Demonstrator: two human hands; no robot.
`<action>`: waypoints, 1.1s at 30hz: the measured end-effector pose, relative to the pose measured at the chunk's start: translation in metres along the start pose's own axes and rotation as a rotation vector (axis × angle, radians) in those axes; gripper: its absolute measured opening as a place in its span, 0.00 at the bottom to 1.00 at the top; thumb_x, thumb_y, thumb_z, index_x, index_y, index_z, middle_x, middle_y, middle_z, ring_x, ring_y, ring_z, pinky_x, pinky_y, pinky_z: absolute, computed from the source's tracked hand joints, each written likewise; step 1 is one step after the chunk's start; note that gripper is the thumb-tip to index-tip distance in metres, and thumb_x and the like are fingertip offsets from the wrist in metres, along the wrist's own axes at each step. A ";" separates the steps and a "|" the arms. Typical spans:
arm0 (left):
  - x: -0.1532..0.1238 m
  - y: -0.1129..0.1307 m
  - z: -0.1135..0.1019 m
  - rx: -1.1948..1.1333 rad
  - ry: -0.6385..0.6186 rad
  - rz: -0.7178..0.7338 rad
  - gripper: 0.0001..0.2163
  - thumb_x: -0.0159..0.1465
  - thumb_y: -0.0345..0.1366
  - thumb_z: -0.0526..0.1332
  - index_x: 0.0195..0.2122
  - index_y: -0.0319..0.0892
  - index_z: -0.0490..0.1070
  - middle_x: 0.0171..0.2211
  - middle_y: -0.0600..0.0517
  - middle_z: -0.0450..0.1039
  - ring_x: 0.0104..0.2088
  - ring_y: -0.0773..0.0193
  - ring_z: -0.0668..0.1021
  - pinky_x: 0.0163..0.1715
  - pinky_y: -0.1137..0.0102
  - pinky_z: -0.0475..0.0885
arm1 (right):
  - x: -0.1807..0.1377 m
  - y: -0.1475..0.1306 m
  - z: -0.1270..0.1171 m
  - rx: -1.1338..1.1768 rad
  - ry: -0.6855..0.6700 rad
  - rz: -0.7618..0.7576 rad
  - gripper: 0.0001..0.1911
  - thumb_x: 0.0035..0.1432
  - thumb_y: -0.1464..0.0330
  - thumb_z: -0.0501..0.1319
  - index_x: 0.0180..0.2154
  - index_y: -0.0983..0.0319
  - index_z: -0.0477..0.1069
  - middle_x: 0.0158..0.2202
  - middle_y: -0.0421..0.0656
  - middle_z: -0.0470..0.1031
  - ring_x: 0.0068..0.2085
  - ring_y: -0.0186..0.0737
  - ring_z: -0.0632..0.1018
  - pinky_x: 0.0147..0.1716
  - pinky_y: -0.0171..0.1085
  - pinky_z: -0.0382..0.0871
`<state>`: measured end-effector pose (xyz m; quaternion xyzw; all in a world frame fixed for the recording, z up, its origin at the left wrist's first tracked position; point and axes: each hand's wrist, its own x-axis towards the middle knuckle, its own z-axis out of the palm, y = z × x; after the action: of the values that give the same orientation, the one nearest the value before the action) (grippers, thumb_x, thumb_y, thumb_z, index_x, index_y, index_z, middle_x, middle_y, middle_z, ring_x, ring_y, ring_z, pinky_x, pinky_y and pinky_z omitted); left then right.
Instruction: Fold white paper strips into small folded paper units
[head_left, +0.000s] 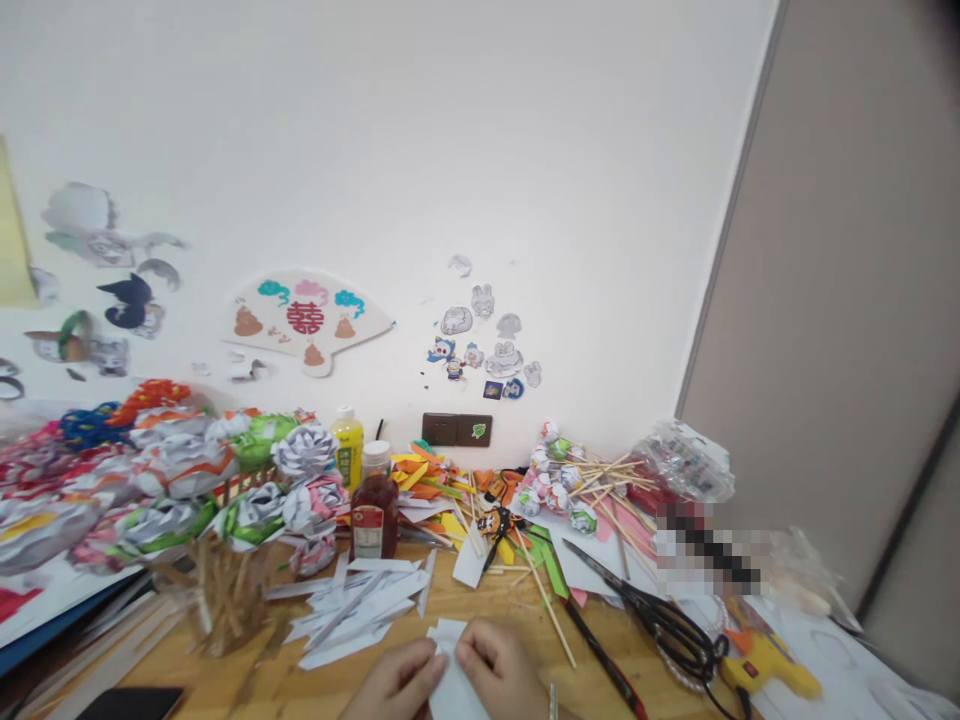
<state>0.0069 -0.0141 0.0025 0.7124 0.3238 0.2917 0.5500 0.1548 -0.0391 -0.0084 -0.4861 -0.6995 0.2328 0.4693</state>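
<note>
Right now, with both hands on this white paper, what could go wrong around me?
The black scissors lie right of your right hand; a sideways reach could meet the blades. A loose wooden skewer lies angled toward that hand and might poke it. The brown bottle stands beyond the cut paper strips; a bump could tip it.

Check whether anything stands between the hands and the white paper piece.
Nothing visible does: the left hand and right hand both hold the white paper piece at the wooden table's near edge. The cut paper strips lie beyond it.
</note>
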 end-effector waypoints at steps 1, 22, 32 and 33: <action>0.001 -0.002 0.000 0.029 0.021 0.001 0.18 0.52 0.50 0.50 0.18 0.39 0.60 0.15 0.59 0.56 0.17 0.72 0.63 0.17 0.78 0.57 | 0.000 0.001 0.001 0.011 -0.015 0.005 0.14 0.51 0.64 0.51 0.19 0.64 0.62 0.16 0.34 0.55 0.20 0.29 0.59 0.19 0.28 0.51; 0.001 0.007 -0.004 0.069 0.215 -0.010 0.20 0.49 0.54 0.50 0.17 0.40 0.60 0.11 0.58 0.60 0.14 0.70 0.64 0.14 0.77 0.58 | 0.005 0.010 0.005 0.216 0.005 0.152 0.17 0.48 0.57 0.51 0.17 0.62 0.57 0.12 0.32 0.53 0.14 0.26 0.57 0.12 0.27 0.47; 0.002 -0.003 0.004 0.023 0.079 -0.064 0.19 0.52 0.49 0.48 0.15 0.39 0.63 0.11 0.58 0.58 0.15 0.70 0.63 0.17 0.77 0.57 | 0.006 0.009 0.008 0.518 -0.013 0.208 0.14 0.46 0.59 0.55 0.27 0.64 0.60 0.13 0.32 0.61 0.12 0.24 0.60 0.10 0.24 0.51; 0.003 -0.005 0.003 0.010 0.079 -0.048 0.19 0.52 0.48 0.49 0.15 0.39 0.63 0.11 0.58 0.58 0.15 0.70 0.64 0.17 0.77 0.58 | 0.006 0.008 0.008 0.511 -0.011 0.216 0.13 0.46 0.61 0.56 0.28 0.65 0.60 0.12 0.32 0.60 0.12 0.24 0.60 0.10 0.24 0.51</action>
<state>0.0102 -0.0125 -0.0028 0.6952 0.3638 0.3046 0.5400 0.1507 -0.0289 -0.0159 -0.4224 -0.5649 0.4531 0.5452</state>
